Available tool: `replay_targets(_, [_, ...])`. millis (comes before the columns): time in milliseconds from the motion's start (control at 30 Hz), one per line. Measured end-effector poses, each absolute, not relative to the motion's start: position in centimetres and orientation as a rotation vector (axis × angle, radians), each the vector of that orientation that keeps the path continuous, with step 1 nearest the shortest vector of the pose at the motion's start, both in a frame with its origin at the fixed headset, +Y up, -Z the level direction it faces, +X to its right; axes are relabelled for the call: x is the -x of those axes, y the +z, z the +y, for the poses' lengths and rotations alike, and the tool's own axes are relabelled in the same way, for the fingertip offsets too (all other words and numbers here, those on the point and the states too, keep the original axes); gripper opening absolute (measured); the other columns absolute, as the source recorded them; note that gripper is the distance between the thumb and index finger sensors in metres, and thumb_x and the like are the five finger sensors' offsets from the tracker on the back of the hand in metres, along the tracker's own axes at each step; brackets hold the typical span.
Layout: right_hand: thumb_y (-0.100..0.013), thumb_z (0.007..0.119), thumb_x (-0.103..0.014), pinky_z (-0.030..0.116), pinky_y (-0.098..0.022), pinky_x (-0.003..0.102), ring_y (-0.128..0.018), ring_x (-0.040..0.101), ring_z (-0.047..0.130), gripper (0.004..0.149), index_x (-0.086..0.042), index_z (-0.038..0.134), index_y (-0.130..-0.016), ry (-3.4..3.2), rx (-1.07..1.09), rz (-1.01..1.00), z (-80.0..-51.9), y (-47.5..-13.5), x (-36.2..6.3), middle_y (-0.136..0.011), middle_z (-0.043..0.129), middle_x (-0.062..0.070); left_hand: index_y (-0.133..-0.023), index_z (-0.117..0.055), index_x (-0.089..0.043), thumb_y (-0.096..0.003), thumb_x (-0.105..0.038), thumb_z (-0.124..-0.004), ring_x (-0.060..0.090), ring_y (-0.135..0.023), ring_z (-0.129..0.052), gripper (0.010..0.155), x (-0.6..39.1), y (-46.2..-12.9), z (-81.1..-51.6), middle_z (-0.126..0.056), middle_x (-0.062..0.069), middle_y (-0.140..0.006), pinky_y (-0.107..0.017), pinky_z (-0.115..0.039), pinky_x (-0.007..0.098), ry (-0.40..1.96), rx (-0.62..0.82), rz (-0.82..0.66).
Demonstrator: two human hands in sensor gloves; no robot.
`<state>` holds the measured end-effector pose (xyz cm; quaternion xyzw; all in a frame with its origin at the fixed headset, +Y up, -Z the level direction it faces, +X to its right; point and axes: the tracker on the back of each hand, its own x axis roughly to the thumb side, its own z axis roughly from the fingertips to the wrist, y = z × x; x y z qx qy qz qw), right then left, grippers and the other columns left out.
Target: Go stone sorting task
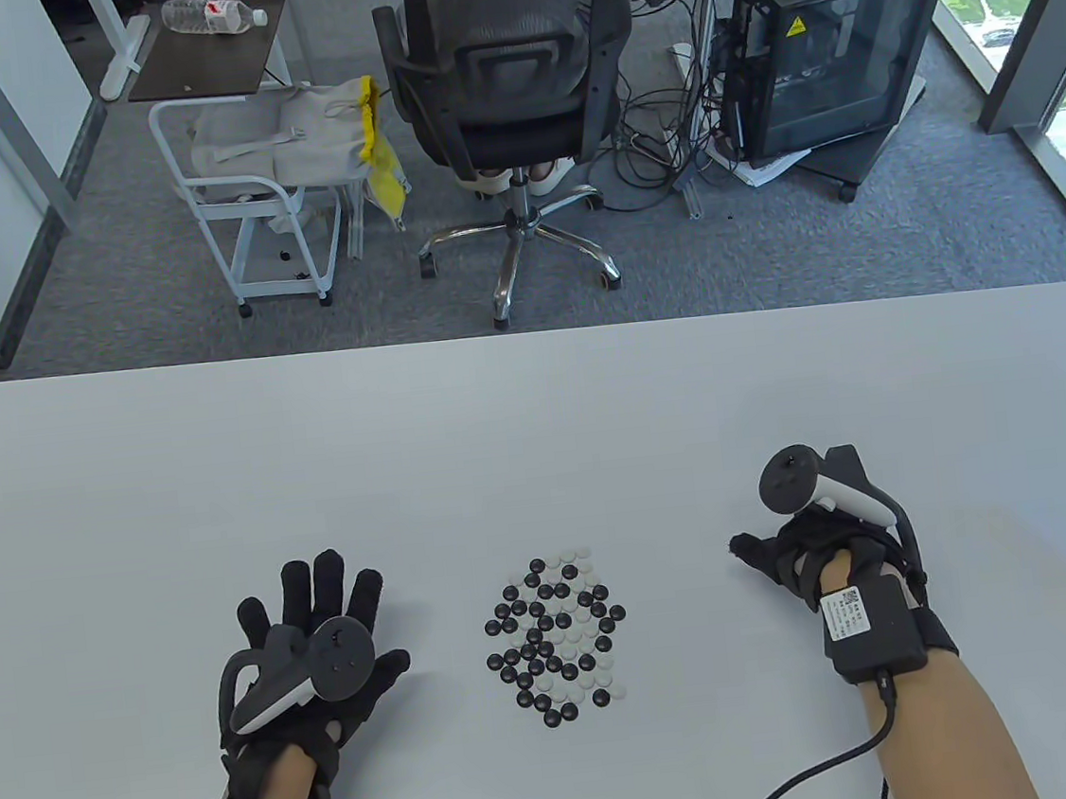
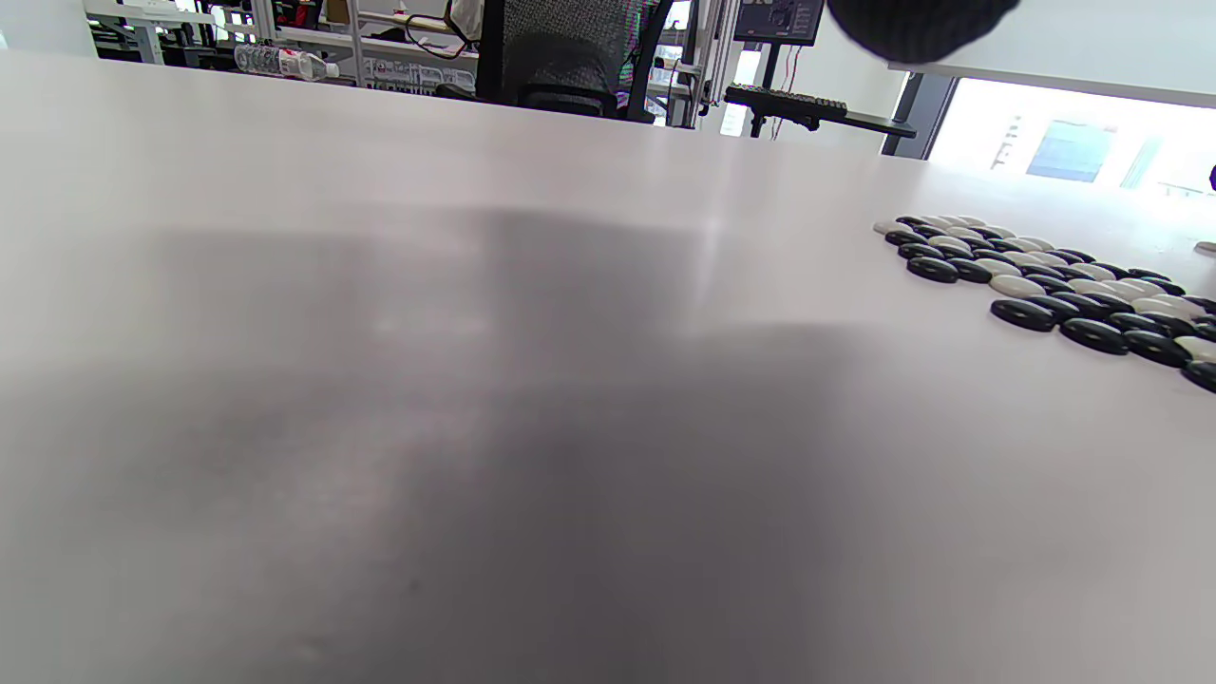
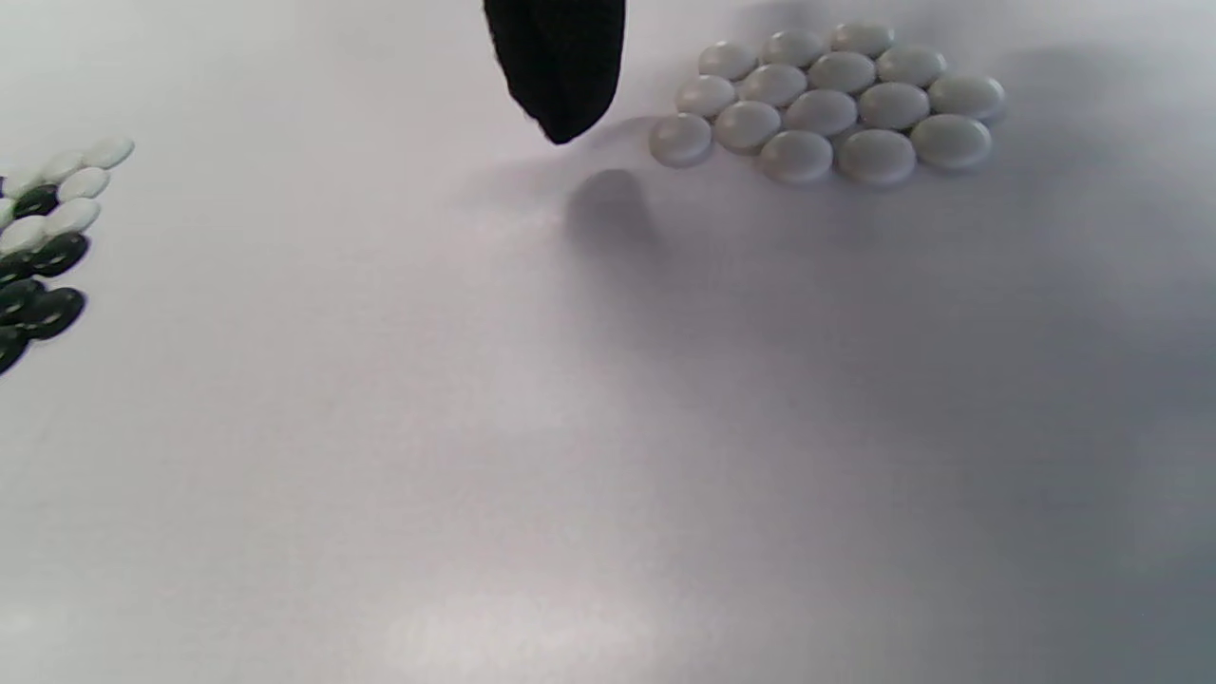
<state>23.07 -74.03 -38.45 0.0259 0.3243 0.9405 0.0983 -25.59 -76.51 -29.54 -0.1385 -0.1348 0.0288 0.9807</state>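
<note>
A mixed pile of black and white Go stones (image 1: 556, 640) lies on the white table (image 1: 535, 418), between my hands. My left hand (image 1: 322, 607) rests flat to the pile's left, fingers spread, holding nothing. The left wrist view shows the pile (image 2: 1045, 280) at the right. My right hand (image 1: 777, 550) sits to the pile's right, thumb pointing at it. In the right wrist view one fingertip (image 3: 560, 66) hangs above the table beside a tight group of white stones (image 3: 831, 104). The mixed pile's edge (image 3: 43, 247) is at the left. The table view hides the white group.
Beyond the table's far edge stand an office chair (image 1: 500, 89), a white cart (image 1: 254, 191) and a computer case (image 1: 830, 54). A cable (image 1: 819, 769) runs from my right wrist off the near edge.
</note>
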Motion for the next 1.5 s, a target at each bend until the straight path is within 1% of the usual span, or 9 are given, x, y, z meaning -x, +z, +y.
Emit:
replay_targets(233, [-0.058, 0.052, -0.05, 0.01, -0.055, 0.089, -0.092, 0.064, -0.003, 0.067, -0.008, 0.08, -0.102, 2.674, -0.457, 1.091, -73.1, -36.2, -17.5, -0.115, 0.015, 0.036, -0.116, -0.005, -0.02, -0.0562, -0.061, -0.051, 0.049, -0.095, 0.02, 0.086, 25.5, -29.5, -76.6, 0.022, 0.021, -0.111, -0.051, 0.006, 0.08, 0.048, 0.281, -0.272])
replay_targets(467, [-0.057, 0.053, -0.05, 0.012, -0.055, 0.089, -0.093, 0.065, -0.001, 0.066, -0.01, 0.078, -0.103, 2.61, -0.809, 1.176, -73.6, -32.9, -11.2, -0.115, 0.015, 0.036, -0.116, -0.005, -0.021, -0.0562, -0.061, -0.051, 0.049, -0.095, 0.02, 0.086, 25.5, -29.5, -76.6, 0.022, 0.021, -0.111, -0.051, 0.006, 0.08, 0.044, 0.28, -0.274])
replay_targets(600, [-0.057, 0.053, -0.051, 0.012, -0.055, 0.089, -0.093, 0.064, -0.002, 0.066, -0.011, 0.073, -0.106, 2.593, -0.927, 1.222, -74.2, -31.6, -9.0, -0.114, 0.012, 0.036, -0.116, -0.005, -0.02, -0.0562, -0.061, -0.051, 0.049, -0.095, 0.02, 0.086, 25.5, -29.5, -76.6, 0.022, 0.021, -0.111, -0.05, 0.006, 0.08, 0.048, 0.278, -0.274])
replay_targets(767, [-0.057, 0.053, -0.051, 0.011, -0.055, 0.089, -0.092, 0.065, -0.005, 0.067, -0.011, 0.066, -0.11, 2.587, -0.988, 1.259, -75.3, -30.7, -8.1, -0.113, 0.007, 0.037, -0.116, -0.005, -0.02, -0.0563, -0.061, -0.051, 0.049, -0.095, 0.02, 0.086, 25.5, -29.5, -76.5, 0.022, 0.021, -0.111, -0.051, 0.006, 0.08, 0.053, 0.277, -0.273])
replay_targets(867, [-0.057, 0.053, -0.051, 0.01, -0.055, 0.089, -0.091, 0.064, -0.005, 0.067, -0.011, 0.064, -0.111, 2.601, -0.971, 1.293, -76.1, -30.5, -8.4, -0.112, 0.005, 0.037, -0.116, -0.005, -0.021, -0.0562, -0.061, -0.051, 0.049, -0.095, 0.021, 0.086, 25.6, -29.5, -76.5, 0.022, 0.021, -0.111, -0.051, 0.006, 0.08, 0.055, 0.275, -0.273])
replay_targets(1000, [-0.057, 0.053, -0.051, 0.01, -0.056, 0.089, -0.091, 0.064, -0.005, 0.066, -0.013, 0.063, -0.11, 2.615, -0.893, 1.285, -76.1, -30.6, -10.9, -0.112, 0.006, 0.037, -0.116, -0.005, -0.02, -0.0562, -0.061, -0.051, 0.049, -0.095, 0.02, 0.086, 25.6, -29.5, -76.5, 0.022, 0.021, -0.111, -0.05, 0.006, 0.08, 0.056, 0.274, -0.273])
replay_targets(1167, [-0.057, 0.054, -0.051, 0.01, -0.056, 0.089, -0.092, 0.064, -0.004, 0.064, -0.014, 0.072, -0.106, 2.685, -0.657, 1.265, -75.6, -31.5, -16.7, -0.113, 0.008, 0.035, -0.116, -0.005, -0.02, -0.0562, -0.061, -0.051, 0.049, -0.095, 0.02, 0.086, 25.6, -29.5, -76.5, 0.022, 0.021, -0.111, -0.05, 0.006, 0.08, 0.057, 0.273, -0.272])
replay_targets(1333, [-0.057, 0.054, -0.05, 0.009, -0.056, 0.089, -0.092, 0.063, -0.005, 0.064, -0.014, 0.076, -0.104, 2.698, -0.322, 1.195, -75.4, -33.1, -23.5, -0.114, 0.01, 0.034, -0.116, -0.005, -0.02, -0.0563, -0.061, -0.051, 0.049, -0.095, 0.021, 0.086, 25.7, -29.5, -76.4, 0.022, 0.021, -0.111, -0.05, 0.006, 0.08, 0.056, 0.269, -0.272])
replay_targets(1500, [-0.057, 0.053, -0.05, 0.007, -0.056, 0.089, -0.091, 0.063, -0.007, 0.064, -0.015, 0.072, -0.106, 2.695, -0.195, 1.135, -75.5, -33.8, -26.1, -0.113, 0.006, 0.033, -0.116, -0.005, -0.021, -0.0562, -0.061, -0.051, 0.049, -0.095, 0.02, 0.086, 25.7, -29.5, -76.5, 0.021, 0.021, -0.111, -0.05, 0.006, 0.08, 0.051, 0.272, -0.273])
